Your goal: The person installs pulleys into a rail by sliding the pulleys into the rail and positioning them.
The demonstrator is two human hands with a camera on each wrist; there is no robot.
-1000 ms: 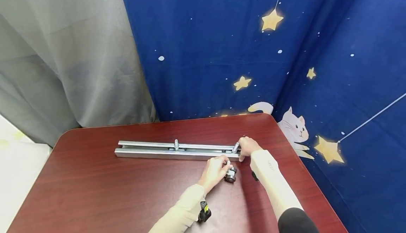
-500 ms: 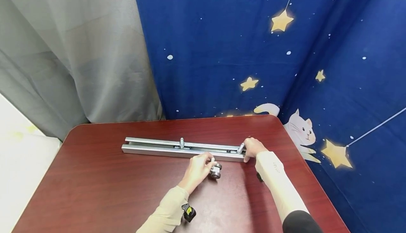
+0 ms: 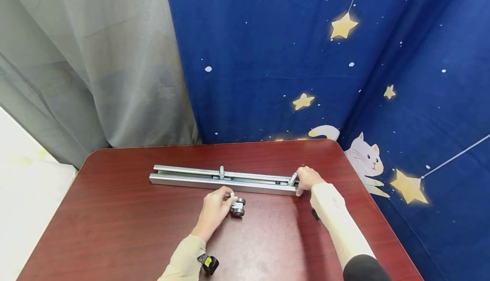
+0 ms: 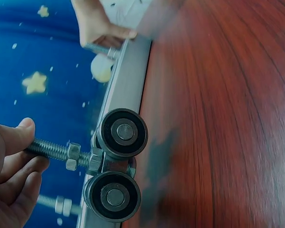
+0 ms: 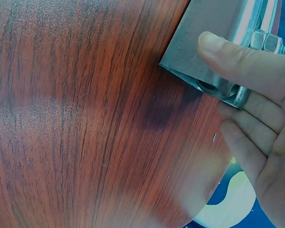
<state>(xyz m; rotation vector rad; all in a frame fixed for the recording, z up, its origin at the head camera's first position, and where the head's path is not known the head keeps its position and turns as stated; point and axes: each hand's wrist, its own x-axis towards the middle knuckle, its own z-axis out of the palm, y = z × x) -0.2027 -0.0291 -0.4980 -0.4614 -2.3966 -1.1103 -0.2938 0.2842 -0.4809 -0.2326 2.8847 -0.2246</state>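
Observation:
My left hand [image 3: 214, 208] pinches the threaded bolt of a roller trolley [image 3: 237, 207], just in front of the metal rail. In the left wrist view the trolley's black-and-steel wheels [image 4: 123, 132] and the nut [image 4: 73, 153] on its bolt show clearly. The long channel rail [image 3: 191, 182] lies across the table with its slot upward. At the rail's right end my right hand [image 3: 308, 179] grips it, thumb on the near wall and fingers behind. Two bolts stick up from the slot: an upright bolt [image 3: 221, 171] near the middle and a tilted bolt [image 3: 292, 179] beside my right hand.
The reddish-brown table [image 3: 126, 230] has rounded far corners. Close behind it hang a grey curtain [image 3: 134, 60] and a blue curtain [image 3: 268, 38] with stars. A white surface [image 3: 34, 204] lies beyond the left edge.
My left hand has carried the roller trolley leftward along the rail's near side. The right hand keeps its grip on the rail's right end. The head view has shifted slightly.

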